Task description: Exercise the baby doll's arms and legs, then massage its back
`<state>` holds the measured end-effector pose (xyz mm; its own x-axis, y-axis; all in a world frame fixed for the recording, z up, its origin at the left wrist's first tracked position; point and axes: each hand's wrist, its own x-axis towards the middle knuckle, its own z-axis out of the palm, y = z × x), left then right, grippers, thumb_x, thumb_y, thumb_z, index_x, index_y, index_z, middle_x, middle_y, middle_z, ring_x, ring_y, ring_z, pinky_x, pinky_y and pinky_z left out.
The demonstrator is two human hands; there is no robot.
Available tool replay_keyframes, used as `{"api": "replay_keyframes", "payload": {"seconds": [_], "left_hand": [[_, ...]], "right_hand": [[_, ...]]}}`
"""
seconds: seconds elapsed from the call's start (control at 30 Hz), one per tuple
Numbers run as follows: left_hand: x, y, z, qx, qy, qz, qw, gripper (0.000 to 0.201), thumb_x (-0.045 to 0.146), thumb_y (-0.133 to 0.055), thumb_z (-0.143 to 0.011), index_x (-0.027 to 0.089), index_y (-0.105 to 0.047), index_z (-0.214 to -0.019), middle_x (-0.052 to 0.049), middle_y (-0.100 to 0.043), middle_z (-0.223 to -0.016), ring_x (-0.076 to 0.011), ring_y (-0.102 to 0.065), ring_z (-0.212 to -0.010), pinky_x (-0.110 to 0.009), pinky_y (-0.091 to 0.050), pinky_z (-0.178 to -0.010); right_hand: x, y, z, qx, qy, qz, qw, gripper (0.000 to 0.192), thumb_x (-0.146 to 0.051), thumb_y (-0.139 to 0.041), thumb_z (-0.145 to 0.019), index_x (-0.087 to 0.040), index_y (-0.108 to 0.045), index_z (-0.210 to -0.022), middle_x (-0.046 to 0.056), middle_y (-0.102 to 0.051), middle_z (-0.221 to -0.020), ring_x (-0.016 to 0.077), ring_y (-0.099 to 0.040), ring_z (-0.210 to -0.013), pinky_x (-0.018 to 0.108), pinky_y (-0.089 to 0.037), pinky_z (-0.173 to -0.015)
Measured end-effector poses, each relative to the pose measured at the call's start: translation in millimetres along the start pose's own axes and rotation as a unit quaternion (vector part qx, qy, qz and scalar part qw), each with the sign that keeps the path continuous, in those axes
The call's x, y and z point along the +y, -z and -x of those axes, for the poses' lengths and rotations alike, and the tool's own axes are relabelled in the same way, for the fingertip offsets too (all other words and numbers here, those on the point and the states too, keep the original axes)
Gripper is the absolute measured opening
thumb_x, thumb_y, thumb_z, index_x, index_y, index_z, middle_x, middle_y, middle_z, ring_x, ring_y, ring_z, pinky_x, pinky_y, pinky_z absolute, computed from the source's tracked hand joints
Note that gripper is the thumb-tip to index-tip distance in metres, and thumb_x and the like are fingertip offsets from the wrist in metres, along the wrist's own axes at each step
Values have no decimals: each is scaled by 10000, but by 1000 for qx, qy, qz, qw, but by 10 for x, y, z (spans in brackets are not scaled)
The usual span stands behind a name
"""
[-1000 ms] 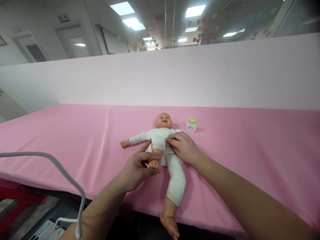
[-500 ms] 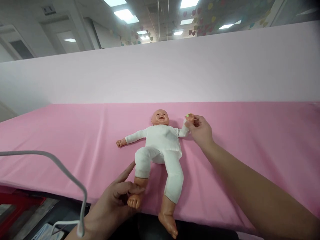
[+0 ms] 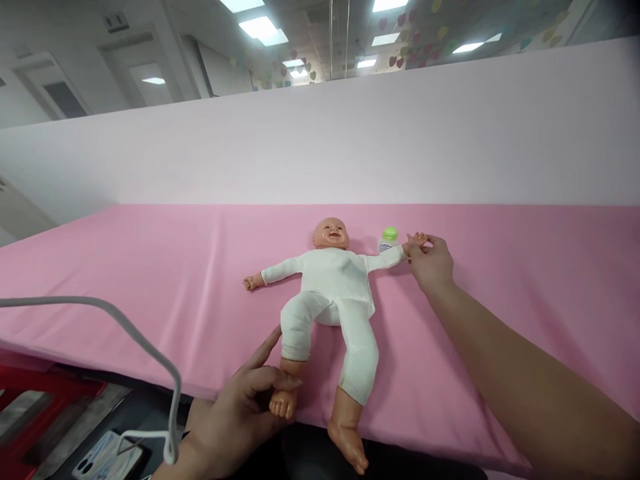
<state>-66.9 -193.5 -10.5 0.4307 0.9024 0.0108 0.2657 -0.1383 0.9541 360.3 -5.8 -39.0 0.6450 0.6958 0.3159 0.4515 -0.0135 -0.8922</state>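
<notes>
A baby doll (image 3: 336, 277) in white cloth lies on its back on the pink sheet (image 3: 190, 280), head away from me and feet over the near edge. My left hand (image 3: 250, 400) is closed round the doll's ankle and foot on the left side, thumb across the ankle and index finger stretched along the lower leg. Between thumb and fingers, my right hand (image 3: 434, 263) pinches the doll's hand on the right side, that arm stretched out sideways. Just behind the arm stands a small bottle (image 3: 389, 240) with a green cap, its lower part hidden.
A white wall panel (image 3: 320, 147) rises behind the sheet. At the lower left are a grey cable (image 3: 145, 343), a phone (image 3: 107, 460) and a red plastic frame (image 3: 30, 420). My dark-clothed lap lies under the near edge.
My right hand has drawn the doll's arm outward to the right and straightened it, uncovering the bottle. My left hand keeps its hold on the foot. The view has shifted slightly.
</notes>
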Motion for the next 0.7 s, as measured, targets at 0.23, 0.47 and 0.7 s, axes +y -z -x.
{"api": "replay_keyframes", "payload": {"seconds": [0.23, 0.47, 0.7], "left_hand": [[169, 23, -126, -12, -25, 46, 999, 194, 277, -807, -870, 218, -796, -1055, -43, 21, -1785, -394, -613, -1321, -297, -604, -720], [342, -41, -499, 21, -57, 13, 998, 257, 334, -849, -834, 246, -797, -1070, -112, -303, -1716, -409, -514, -1420, -410, -587, -920], [433, -152, -959, 13, -140, 62, 988, 265, 282, -863, -794, 212, -793, -1040, -146, -627, -1381, -366, -506, -1394, -471, -513, -1039]], "right_hand": [[-618, -116, 614, -88, 309, 11, 947, 327, -370, -653, -941, -268, -666, -1251, 74, -761, -1194, 269, -718, -991, 441, -603, -865], [-751, -272, 908, -200, 538, 77, 815, 226, -165, -597, -982, -238, -751, -1130, 63, -787, -1095, 271, -686, -1023, 444, -541, -930], [-767, -247, 900, -242, 560, 114, 784, 251, -63, -616, -917, -243, -768, -1003, 56, -763, -990, 245, -635, -919, 392, -487, -835]]}}
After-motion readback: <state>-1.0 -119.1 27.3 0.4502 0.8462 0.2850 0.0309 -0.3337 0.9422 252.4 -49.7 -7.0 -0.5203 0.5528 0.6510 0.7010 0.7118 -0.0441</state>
